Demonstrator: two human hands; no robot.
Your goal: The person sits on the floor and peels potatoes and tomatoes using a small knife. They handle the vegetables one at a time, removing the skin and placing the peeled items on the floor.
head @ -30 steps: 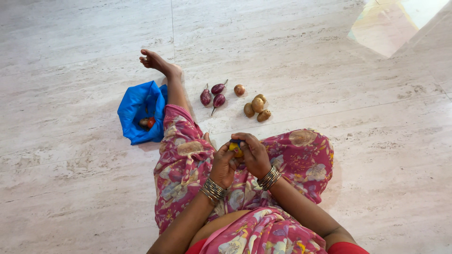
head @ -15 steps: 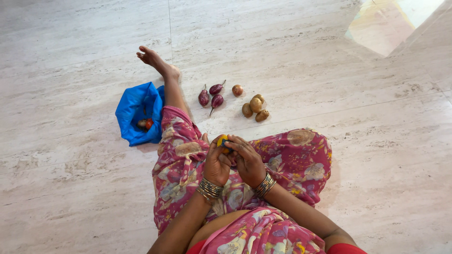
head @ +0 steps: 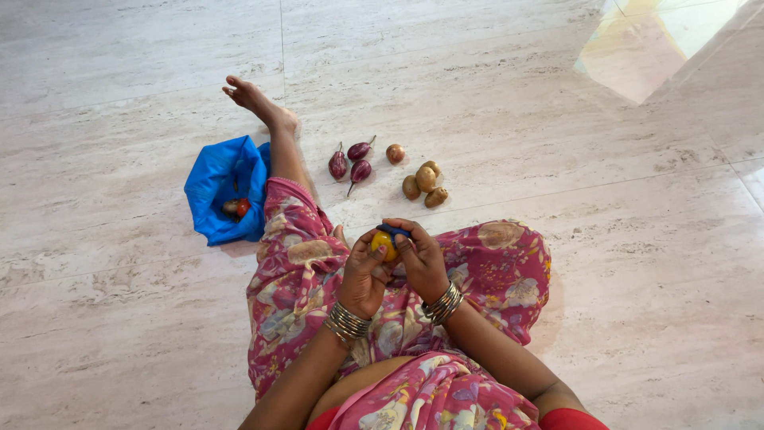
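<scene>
I sit on a pale stone floor in a pink flowered garment. My left hand (head: 364,275) grips a small yellow potato (head: 383,244) over my lap. My right hand (head: 422,259) holds a dark blue peeler (head: 393,231) against the top of that potato. Both wrists carry metal bangles. Ahead on the floor lie three small purple eggplants (head: 350,163), a round brown onion (head: 395,153) and three brown potatoes (head: 424,185).
A blue plastic bag (head: 219,187) lies open at the left beside my outstretched leg, with a red tomato (head: 243,208) and another vegetable inside. My bare foot (head: 255,99) points away. A sunlit patch (head: 660,44) falls at the top right.
My hands have turned the potato, so more of its yellow side shows, and the peeler has shifted across its top. The view has slid slightly; the vegetables on the floor have not moved.
</scene>
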